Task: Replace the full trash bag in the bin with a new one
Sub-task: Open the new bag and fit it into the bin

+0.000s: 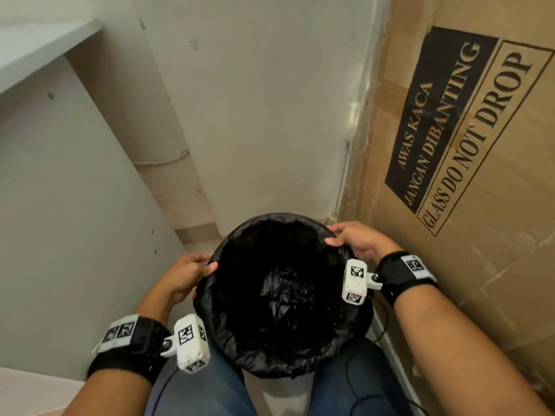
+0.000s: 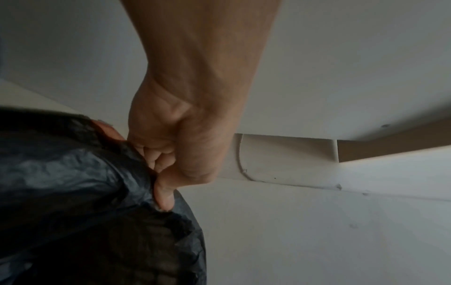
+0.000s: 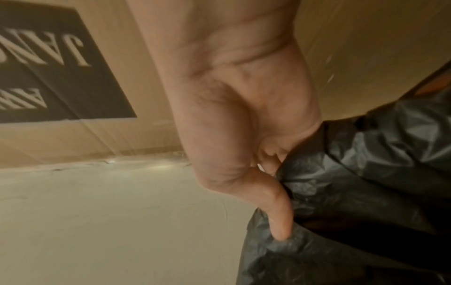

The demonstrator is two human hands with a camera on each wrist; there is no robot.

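A black trash bag (image 1: 282,298) lines a round bin between my knees; its edge is folded over the rim, so the bin's wall is hidden. The bag's crumpled bottom lies inside. My left hand (image 1: 192,271) pinches the bag's edge at the left rim, thumb on the inside. In the left wrist view the left hand (image 2: 168,173) has its fingers curled over the black plastic (image 2: 73,183). My right hand (image 1: 354,240) grips the edge at the far right rim. In the right wrist view the right hand (image 3: 275,192) lays its thumb on the bag (image 3: 366,192).
A large cardboard box (image 1: 468,163) printed "GLASS DO NOT DROP" stands close on the right. A white wall (image 1: 255,115) rises behind the bin. A grey cabinet side (image 1: 69,220) with a shelf above closes the left. My jeans-clad legs (image 1: 210,391) flank the bin.
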